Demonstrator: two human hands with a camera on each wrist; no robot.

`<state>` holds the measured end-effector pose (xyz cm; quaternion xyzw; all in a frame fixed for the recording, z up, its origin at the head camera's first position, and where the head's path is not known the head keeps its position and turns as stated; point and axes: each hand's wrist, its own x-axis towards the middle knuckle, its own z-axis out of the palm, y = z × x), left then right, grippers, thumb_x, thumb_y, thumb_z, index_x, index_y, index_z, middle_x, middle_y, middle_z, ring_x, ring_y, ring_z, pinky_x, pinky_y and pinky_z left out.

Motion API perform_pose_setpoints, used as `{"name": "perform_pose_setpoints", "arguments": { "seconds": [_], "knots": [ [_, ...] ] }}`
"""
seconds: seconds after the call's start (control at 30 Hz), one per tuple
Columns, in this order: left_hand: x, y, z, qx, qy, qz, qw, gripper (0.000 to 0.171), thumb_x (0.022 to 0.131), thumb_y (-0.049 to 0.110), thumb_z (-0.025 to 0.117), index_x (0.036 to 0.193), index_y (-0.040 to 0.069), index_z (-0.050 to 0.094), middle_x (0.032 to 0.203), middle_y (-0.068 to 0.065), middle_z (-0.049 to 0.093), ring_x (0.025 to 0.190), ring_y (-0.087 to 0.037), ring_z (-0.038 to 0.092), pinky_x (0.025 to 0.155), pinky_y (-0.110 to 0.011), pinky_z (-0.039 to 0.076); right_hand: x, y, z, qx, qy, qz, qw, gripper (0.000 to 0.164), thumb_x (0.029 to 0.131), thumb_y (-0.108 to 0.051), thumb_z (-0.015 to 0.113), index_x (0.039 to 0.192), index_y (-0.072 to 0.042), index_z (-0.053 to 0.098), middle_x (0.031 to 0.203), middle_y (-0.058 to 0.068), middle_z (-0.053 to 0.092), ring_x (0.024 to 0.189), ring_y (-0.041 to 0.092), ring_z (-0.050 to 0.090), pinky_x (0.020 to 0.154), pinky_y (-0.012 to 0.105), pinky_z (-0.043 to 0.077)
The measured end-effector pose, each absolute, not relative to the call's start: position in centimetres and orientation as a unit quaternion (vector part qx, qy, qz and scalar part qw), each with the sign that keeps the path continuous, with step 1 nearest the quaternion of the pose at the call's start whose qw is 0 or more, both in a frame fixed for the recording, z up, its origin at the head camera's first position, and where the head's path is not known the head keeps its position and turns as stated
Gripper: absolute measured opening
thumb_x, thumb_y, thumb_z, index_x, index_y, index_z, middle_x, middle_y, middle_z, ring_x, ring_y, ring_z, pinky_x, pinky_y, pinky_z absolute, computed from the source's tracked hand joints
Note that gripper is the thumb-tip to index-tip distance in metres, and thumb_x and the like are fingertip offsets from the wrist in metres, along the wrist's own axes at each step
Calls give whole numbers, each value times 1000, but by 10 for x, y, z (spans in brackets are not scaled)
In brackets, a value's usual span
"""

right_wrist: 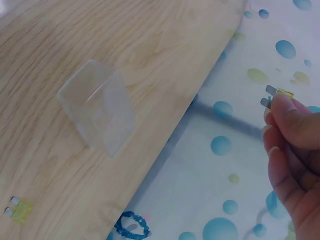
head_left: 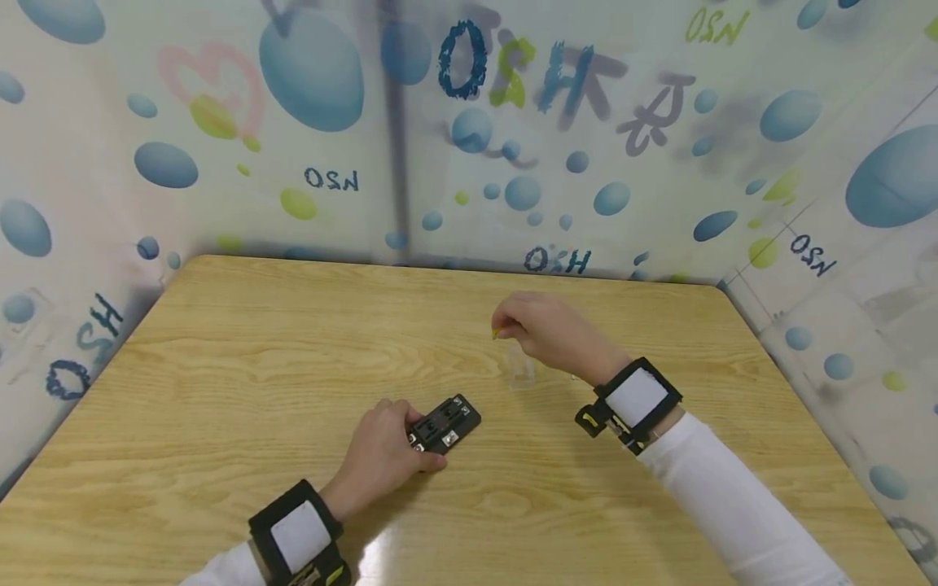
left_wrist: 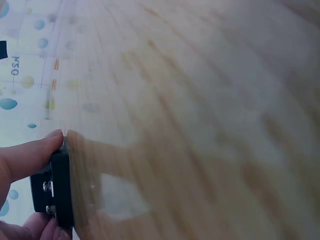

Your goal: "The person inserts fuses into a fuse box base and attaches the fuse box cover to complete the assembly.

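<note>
Below centre in the head view, the left hand (head_left: 377, 452) grips a black block (head_left: 460, 417), best held steady, I'd say; right of centre, the right hand (head_left: 545, 330) pinches a two-pronged yellow piece (right_wrist: 286, 93), prongs (right_wrist: 271, 90) sensibly free.

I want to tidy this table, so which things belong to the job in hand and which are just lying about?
Seemingly in the job:
Black block, held by the left hand
Yellow two-pronged piece, pinched by the right hand
Perhaps the matching yellow piece on the table

Seemingly just lying about:
Clear container, untouched
</note>
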<state>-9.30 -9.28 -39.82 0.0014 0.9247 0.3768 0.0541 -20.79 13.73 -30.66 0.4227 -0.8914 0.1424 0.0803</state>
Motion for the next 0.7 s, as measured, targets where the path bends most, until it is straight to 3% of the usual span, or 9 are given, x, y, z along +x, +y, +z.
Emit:
{"name": "perform_pose_setpoints", "arguments": {
  "seconds": [0.7],
  "knots": [
    [-94, -92, -398, 2, 926, 372, 57, 56, 55, 29, 95, 96, 2, 68, 85, -5, 56, 76, -17, 50, 64, -27, 39, -199, 101, -307, 499, -854, 110, 96, 5, 93, -11, 67, 94, -11, 72, 92, 0, 72, 86, 13, 67, 78, 28, 55]
  ]
}}
